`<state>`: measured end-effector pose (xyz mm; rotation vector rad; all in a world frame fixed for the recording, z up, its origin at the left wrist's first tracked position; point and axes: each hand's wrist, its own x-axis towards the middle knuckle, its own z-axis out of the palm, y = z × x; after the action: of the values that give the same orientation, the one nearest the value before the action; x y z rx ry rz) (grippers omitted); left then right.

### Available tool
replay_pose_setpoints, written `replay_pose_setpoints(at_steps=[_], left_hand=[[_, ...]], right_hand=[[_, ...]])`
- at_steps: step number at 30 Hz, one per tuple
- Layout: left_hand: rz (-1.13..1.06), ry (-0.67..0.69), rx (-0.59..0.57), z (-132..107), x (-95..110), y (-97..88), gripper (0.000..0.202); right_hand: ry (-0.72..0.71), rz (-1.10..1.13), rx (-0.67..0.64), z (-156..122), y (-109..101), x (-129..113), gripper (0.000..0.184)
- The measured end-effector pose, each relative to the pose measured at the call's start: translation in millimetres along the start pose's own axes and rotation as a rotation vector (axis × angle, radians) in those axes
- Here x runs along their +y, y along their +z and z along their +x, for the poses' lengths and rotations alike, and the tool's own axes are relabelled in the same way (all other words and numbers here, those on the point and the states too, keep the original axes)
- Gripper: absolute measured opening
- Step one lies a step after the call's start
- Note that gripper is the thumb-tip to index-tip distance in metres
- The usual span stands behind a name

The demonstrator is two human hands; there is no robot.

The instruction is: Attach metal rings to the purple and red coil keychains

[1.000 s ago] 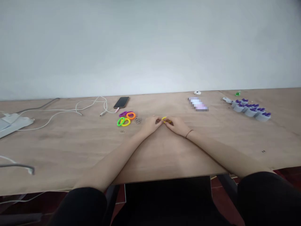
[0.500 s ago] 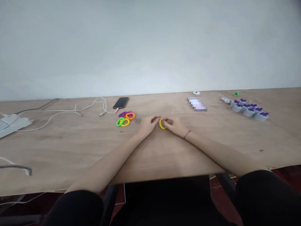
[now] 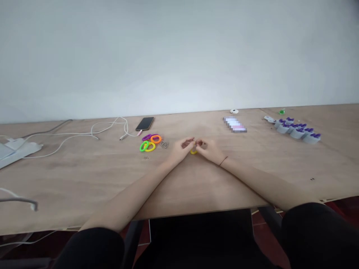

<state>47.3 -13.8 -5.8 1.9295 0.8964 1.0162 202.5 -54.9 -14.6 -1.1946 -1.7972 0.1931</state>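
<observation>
A yellow spiral coil wristband (image 3: pixel 193 152) hangs between my two hands, low over the table, its upper part hidden by fingers. My right hand (image 3: pixel 209 150) pinches it from the right with thumb and forefinger. From the left, my left hand (image 3: pixel 181 150) meets the right fingertips at the top of the coil. Its thumb and fingers are closed in a pinch, and what sits between them is too small to make out. Left of that hand lie small metal rings (image 3: pixel 164 144) in a pile, beside orange (image 3: pixel 156 139), green (image 3: pixel 144 146), yellow (image 3: pixel 150 147) and purple (image 3: pixel 146 137) coils.
A dark phone (image 3: pixel 145 123) on a white cable (image 3: pixel 109 122) lies back left. Behind my right hand are another phone (image 3: pixel 235 124) and a white earbud case (image 3: pixel 234 111). Several white pieces with purple tops (image 3: pixel 297 132) stand at right, near a small green item (image 3: pixel 282 111).
My hands have come closer together, and the left fingertips now reach the yellow coil. More of the coil is hidden behind the fingers. The view has shifted slightly.
</observation>
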Motion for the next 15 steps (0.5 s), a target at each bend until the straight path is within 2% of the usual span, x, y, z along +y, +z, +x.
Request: replay_pose_setpoints(at_steps=[4,7,11,15], left_hand=[[-0.188,-0.084,-0.008,-2,3,6.2,0.04],[-0.246,-0.089,0.001,-3,2,8.2,0.04],[-0.269,-0.078,0.028,-3,3,9.4,0.038],[-0.237,-0.078,0.107,-5,10,12.9,0.03]], right_hand=[[-0.114,-0.082,-0.008,-1,-5,-4,0.012],[-0.128,-0.142,-0.017,-2,-6,-5,0.01],[-0.113,-0.197,0.008,-3,-4,-4,0.011],[-0.148,-0.27,0.08,-3,-1,-3,0.012]])
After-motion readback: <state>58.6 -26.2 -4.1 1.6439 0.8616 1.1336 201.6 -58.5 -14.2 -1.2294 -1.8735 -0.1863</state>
